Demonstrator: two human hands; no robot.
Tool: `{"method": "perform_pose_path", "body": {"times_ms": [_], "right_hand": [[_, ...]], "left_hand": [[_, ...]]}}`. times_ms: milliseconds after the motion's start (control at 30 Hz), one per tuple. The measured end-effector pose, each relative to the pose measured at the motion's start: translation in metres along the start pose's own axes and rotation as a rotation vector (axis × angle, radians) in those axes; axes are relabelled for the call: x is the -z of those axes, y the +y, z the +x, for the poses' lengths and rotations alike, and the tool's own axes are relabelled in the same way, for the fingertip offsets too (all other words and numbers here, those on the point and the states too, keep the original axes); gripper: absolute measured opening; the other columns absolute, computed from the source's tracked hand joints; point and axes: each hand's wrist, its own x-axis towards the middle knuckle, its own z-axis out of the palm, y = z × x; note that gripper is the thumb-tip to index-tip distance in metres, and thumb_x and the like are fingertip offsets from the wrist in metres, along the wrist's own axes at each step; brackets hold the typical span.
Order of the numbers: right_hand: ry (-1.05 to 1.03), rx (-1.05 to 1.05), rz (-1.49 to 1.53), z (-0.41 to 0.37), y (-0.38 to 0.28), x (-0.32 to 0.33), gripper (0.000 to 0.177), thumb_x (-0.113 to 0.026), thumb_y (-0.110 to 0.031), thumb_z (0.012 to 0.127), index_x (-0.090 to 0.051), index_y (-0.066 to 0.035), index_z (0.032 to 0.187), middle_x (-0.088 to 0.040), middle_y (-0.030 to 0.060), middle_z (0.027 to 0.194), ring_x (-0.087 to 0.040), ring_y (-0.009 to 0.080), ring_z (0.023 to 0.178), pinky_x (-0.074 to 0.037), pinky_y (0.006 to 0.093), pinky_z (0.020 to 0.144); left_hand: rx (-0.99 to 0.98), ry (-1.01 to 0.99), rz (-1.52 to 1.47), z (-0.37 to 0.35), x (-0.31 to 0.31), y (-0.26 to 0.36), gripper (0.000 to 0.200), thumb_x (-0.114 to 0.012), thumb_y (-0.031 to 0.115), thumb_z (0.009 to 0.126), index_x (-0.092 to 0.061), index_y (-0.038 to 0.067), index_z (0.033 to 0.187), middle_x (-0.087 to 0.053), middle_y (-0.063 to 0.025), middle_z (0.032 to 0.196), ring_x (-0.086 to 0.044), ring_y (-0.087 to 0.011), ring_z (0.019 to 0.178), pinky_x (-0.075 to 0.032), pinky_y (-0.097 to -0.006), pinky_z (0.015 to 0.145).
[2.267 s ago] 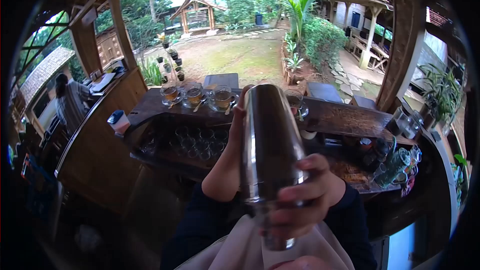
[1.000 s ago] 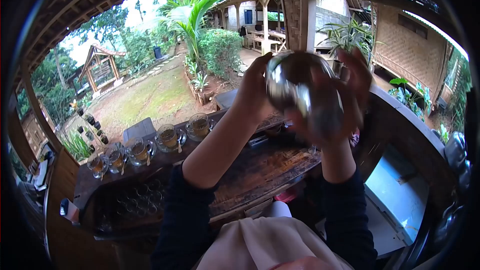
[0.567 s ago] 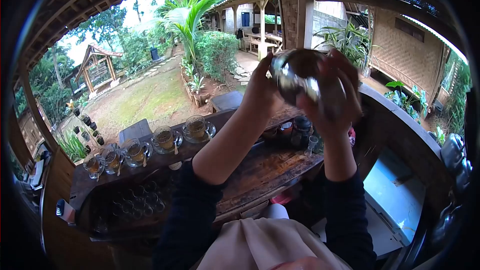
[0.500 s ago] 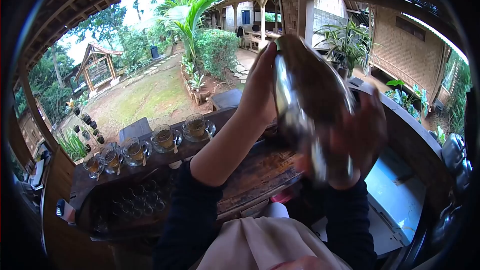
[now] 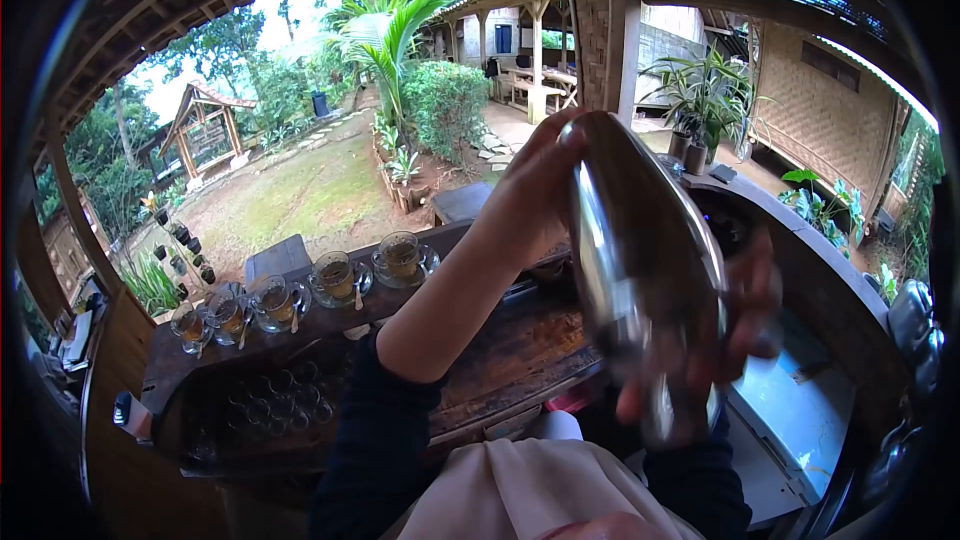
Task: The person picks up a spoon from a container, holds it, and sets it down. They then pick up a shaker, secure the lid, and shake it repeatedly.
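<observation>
Both hands, left hand (image 5: 530, 195) and right hand (image 5: 735, 335), grip a tall shiny steel cocktail shaker (image 5: 640, 270), blocking the dark wooden bar counter (image 5: 500, 350), glass tea cups (image 5: 335, 275) far left.

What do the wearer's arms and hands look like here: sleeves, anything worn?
Both arms wear dark navy long sleeves. The left sleeve stops near the elbow, leaving the forearm bare. The right sleeve shows below its hand. The left hand shows no ring or watch; the right hand is too motion-blurred to tell.

Cocktail shaker (image 5: 640, 260): polished steel, closed, long tapered body. Held mid-air, tilted, top end toward upper centre of frame, base toward lower right. Sits right of centre, motion-blurred at the lower end.
</observation>
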Motion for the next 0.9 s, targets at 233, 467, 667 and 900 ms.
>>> {"method": "perform_pose_path", "body": {"times_ms": [233,467,667,900], "right_hand": [[-0.291,-1.033,0.338,-0.037,0.045,-0.046,0.053,-0.076,-0.025,0.07,-0.055,0.001,0.11,-0.059,0.0154,0.107,-0.059,0.027,0.099,-0.048,0.0393,0.086],[0.013,0.065,0.508,0.019,-0.006,-0.008,0.045,-0.079,-0.03,0.066,-0.06,-0.012,0.102,-0.058,0.012,0.105,-0.05,0.0326,0.112,-0.038,0.053,0.095],[-0.274,-0.248,0.116,-0.027,0.045,-0.04,0.058,-0.064,-0.039,0.081,-0.048,-0.002,0.122,-0.053,0.0164,0.117,-0.052,0.0314,0.11,-0.042,0.0411,0.094],[-0.345,-0.218,0.42,0.022,0.001,-0.011,0.056,-0.078,-0.025,0.07,-0.055,-0.004,0.116,-0.056,0.0175,0.116,-0.057,0.0269,0.107,-0.042,0.0342,0.095]], "left_hand": [[0.103,0.2,0.392,0.039,0.085,-0.04,0.037,-0.037,0.033,0.094,-0.049,0.004,0.115,-0.06,-0.0155,0.102,-0.06,-0.0253,0.096,-0.048,-0.0413,0.086],[-0.104,-0.188,0.016,-0.003,0.0,-0.005,0.031,-0.044,0.022,0.094,-0.042,0.006,0.121,-0.056,-0.0136,0.111,-0.057,-0.0236,0.103,-0.049,-0.0375,0.087],[0.134,-0.044,-0.09,0.048,0.074,-0.011,0.036,-0.041,0.028,0.095,-0.047,0.002,0.118,-0.057,-0.0143,0.11,-0.06,-0.0246,0.098,-0.052,-0.0376,0.083],[0.347,-0.004,-0.329,0.003,0.031,0.01,0.036,-0.054,0.023,0.089,-0.045,0.005,0.119,-0.056,-0.016,0.113,-0.057,-0.0271,0.103,-0.049,-0.0406,0.086]]}}
